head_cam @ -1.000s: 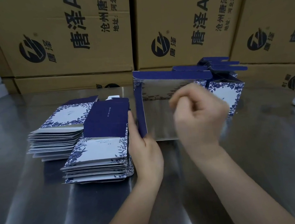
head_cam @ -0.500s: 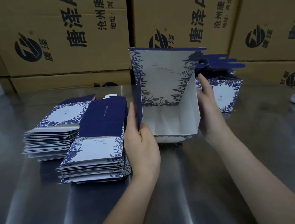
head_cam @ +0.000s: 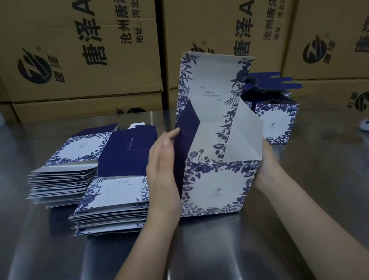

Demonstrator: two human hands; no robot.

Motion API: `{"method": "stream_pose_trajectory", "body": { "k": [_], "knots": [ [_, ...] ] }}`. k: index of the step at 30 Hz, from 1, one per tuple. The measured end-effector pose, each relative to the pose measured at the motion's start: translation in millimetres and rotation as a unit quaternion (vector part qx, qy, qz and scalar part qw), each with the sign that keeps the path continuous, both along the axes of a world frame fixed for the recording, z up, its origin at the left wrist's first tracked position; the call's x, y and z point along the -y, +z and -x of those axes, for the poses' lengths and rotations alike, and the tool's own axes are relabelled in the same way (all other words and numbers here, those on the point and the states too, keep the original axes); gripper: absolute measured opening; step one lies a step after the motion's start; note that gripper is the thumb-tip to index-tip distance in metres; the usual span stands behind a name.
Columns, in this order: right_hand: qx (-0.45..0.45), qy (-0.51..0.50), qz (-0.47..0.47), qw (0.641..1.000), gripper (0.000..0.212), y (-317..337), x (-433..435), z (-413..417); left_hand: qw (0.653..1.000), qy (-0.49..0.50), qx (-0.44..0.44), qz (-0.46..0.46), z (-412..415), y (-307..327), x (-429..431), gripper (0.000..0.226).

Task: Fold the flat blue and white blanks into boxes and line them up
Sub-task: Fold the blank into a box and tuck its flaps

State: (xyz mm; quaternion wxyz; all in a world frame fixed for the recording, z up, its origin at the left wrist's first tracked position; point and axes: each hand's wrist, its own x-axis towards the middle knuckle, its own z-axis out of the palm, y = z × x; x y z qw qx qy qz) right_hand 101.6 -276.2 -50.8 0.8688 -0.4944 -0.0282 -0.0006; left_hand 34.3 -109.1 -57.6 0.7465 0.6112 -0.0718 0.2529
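The straight fingers (head_cam: 173, 133) of our left hand (head_cam: 161, 166) press flat on the dark blue side of the box (head_cam: 217, 189). Our right hand (head_cam: 267, 160) braces the opposite side, its fingers hidden, so we cannot tell their grip. The box stands upright mid-frame on the surface (head_cam: 216, 252), lid flap pointing up, with stacked blanks (head_cam: 113, 195) just left and finished boxes (head_cam: 276, 121) behind right.

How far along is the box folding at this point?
Done: folded boxes stand at the back right. In hand: one box, lid up, between the left hand and right hand. Left: two stacks of blanks.
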Motion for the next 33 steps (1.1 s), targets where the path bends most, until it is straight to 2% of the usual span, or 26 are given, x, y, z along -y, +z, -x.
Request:
{"method": "stream_pose_trajectory", "body": {
  "k": [2, 4, 6, 7, 8, 10, 13, 16, 19, 24, 33],
  "knots": [
    [-0.003, 0.004, 0.017, 1.000, 0.035, 1, 0, 1, 1.000, -0.013, 0.003, 0.016, 1, 2, -2, 0.040],
    [0.006, 0.004, 0.053, 0.999, 0.028, 3, -3, 3, 0.999, -0.034, 0.006, 0.029, 2, 2, -2, 0.032],
    [0.029, 0.011, 0.079, 0.996, 0.050, 8, -6, 5, 0.999, -0.042, 0.003, 0.031, 3, 3, 0, 0.026],
    [0.057, 0.012, 0.080, 0.995, 0.053, 10, -6, 5, 0.998, -0.045, -0.001, 0.033, 2, 3, 0, 0.023],
    [0.091, 0.004, 0.081, 0.993, 0.044, 11, -5, 3, 0.998, -0.049, -0.005, 0.037, 1, 2, 0, 0.023],
    [0.139, -0.017, 0.087, 0.986, 0.022, 17, -5, 5, 0.997, -0.064, -0.019, 0.042, -1, 1, -1, 0.030],
    [0.182, -0.018, 0.094, 0.979, 0.026, 20, -5, 13, 0.995, -0.084, -0.040, 0.021, -1, 2, -4, 0.050],
    [0.186, -0.003, 0.091, 0.978, 0.035, 23, -4, 19, 0.995, -0.084, -0.061, 0.002, -1, 6, -6, 0.063],
    [0.201, -0.001, 0.109, 0.974, 0.034, 27, -5, 23, 0.994, -0.063, -0.088, -0.027, -3, 11, -5, 0.062],
    [0.204, 0.029, 0.130, 0.970, 0.040, 30, -3, 26, 0.988, -0.036, -0.136, -0.064, -11, 17, -2, 0.078],
    [0.189, 0.019, 0.158, 0.969, 0.042, 31, -4, 21, 0.992, -0.063, -0.106, -0.041, -4, 11, -4, 0.075]
  ]
}}
